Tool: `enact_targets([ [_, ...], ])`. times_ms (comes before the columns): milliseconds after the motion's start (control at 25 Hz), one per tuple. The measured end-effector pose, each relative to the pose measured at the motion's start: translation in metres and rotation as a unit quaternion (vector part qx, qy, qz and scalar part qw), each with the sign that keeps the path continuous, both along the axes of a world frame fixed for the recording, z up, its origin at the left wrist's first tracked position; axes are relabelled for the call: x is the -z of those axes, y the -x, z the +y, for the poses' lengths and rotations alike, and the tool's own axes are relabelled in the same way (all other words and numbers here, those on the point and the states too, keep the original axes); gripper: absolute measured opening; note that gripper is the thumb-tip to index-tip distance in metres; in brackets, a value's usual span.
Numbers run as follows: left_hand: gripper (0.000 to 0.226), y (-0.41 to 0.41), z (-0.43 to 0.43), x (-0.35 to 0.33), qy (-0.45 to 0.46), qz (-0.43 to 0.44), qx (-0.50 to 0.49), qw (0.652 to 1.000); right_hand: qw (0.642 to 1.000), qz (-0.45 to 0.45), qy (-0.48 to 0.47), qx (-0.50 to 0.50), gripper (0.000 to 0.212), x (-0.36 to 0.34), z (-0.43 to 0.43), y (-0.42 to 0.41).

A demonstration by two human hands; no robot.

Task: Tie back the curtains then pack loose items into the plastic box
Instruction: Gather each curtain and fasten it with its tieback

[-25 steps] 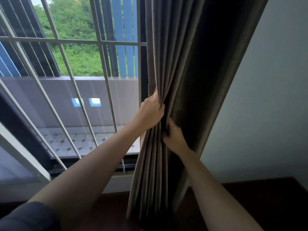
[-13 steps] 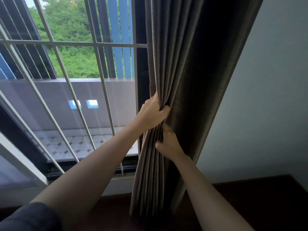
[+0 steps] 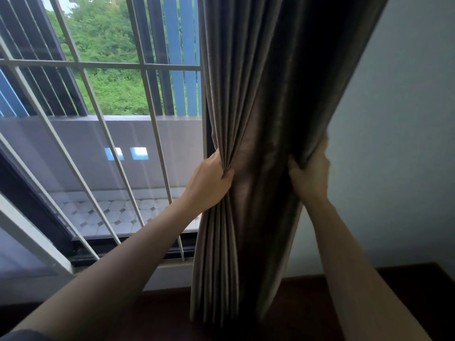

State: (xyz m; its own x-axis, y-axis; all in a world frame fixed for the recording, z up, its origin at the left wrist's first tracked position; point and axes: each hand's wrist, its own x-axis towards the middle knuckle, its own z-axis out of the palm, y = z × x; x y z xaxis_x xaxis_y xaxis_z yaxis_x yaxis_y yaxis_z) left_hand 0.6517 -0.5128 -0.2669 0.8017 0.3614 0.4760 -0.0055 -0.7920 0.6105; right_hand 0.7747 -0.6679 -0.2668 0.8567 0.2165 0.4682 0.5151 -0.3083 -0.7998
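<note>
Item: brown curtain point(image 3: 258, 99), hanging at the right side of the barred window point(image 3: 103, 119), against the pale wall point(image 3: 398, 143). My left hand point(image 3: 209, 183) pinches its window-side pleats, fingers closed on the fabric. My right hand point(image 3: 309, 175) clutches the wall-side edge, fingers closed around the fold. Between my hands the cloth is gathered narrow; below, it falls in pleats toward the dark floor point(image 3: 406, 291).
</note>
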Motion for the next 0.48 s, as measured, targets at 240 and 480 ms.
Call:
enact_targets([
  [240,0.021,-0.029,0.005,-0.012,0.024,0.100,0.030,0.994,0.963,0.075,0.135,-0.220,0.068,0.073,0.039,0.032],
  [480,0.028,-0.029,-0.006,-0.011,0.102,0.108,0.061,0.987,0.959,0.080,0.132,-0.237,0.053,0.091,0.041,0.041],
])
